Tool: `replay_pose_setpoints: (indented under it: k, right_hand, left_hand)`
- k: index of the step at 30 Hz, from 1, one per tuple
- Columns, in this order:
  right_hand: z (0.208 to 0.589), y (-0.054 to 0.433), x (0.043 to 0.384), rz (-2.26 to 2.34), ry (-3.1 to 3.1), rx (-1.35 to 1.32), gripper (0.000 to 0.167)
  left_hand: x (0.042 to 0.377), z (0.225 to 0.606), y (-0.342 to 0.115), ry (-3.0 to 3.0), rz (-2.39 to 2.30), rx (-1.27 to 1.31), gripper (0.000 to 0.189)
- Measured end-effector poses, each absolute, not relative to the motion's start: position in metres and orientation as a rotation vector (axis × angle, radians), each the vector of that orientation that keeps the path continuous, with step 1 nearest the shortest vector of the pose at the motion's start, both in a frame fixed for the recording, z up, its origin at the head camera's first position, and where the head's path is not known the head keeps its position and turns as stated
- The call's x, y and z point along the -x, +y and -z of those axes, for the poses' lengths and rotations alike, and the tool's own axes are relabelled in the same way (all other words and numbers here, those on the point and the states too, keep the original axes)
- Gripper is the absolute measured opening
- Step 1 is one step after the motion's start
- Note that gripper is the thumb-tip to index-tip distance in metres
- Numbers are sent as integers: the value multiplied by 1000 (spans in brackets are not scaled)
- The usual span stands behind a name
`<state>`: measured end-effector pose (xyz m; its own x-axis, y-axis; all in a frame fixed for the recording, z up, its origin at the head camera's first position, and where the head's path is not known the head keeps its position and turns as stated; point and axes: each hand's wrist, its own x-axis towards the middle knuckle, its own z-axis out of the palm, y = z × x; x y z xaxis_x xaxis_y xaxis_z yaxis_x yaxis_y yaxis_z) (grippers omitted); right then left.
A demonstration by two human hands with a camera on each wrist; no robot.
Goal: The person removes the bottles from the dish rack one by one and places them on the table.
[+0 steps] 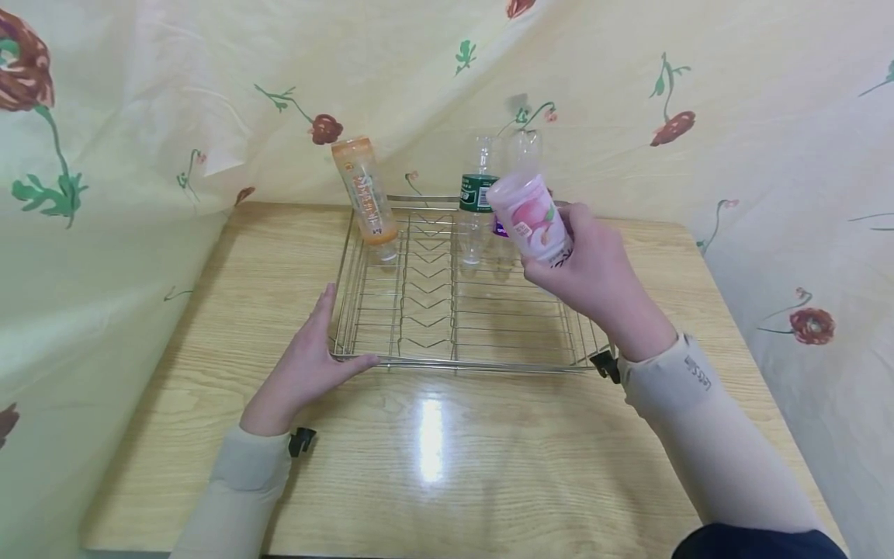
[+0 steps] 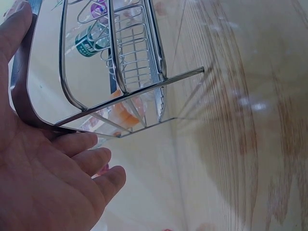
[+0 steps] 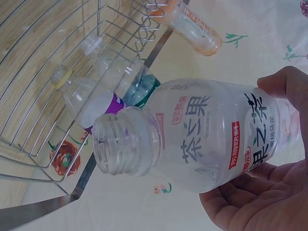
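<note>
My right hand (image 1: 594, 260) grips a clear plastic bottle with a pink peach label (image 1: 534, 217), held tilted above the wire dish rack (image 1: 454, 363). In the right wrist view the bottle's uncapped mouth (image 3: 103, 144) points down toward the rack, with the base on the palm side. My left hand (image 1: 303, 365) rests against the rack's near left corner, fingers extended and thumb along the front rail. Upside down in the rack stand an orange-labelled bottle (image 1: 366, 194), leaning at the left, a green-labelled bottle (image 1: 478, 194), and a purple-labelled bottle (image 3: 91, 103), partly hidden in the head view.
The rack stands on a light wooden table (image 1: 377, 481) toward its far side. Behind and beside the table hangs a cream flowered cloth (image 1: 405, 78). Black clips (image 1: 302, 441) show at both cuffs. Light glares on the tabletop in front of the rack.
</note>
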<state>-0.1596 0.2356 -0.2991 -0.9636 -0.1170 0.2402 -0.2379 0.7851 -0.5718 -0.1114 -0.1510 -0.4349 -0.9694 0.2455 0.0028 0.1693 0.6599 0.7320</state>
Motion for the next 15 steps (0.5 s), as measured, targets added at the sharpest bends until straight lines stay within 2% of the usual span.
replay_pose_setpoints:
  k: [8,15]
  right_hand:
    - [302,232,154,-919,-2778,-384,68]
    - [305,229,150,-856,-2777,-488,63]
  left_hand:
    - [112,435,-151,2770,-1203,-347,132]
    - [111,434,-151,2773,-1189,-357,133]
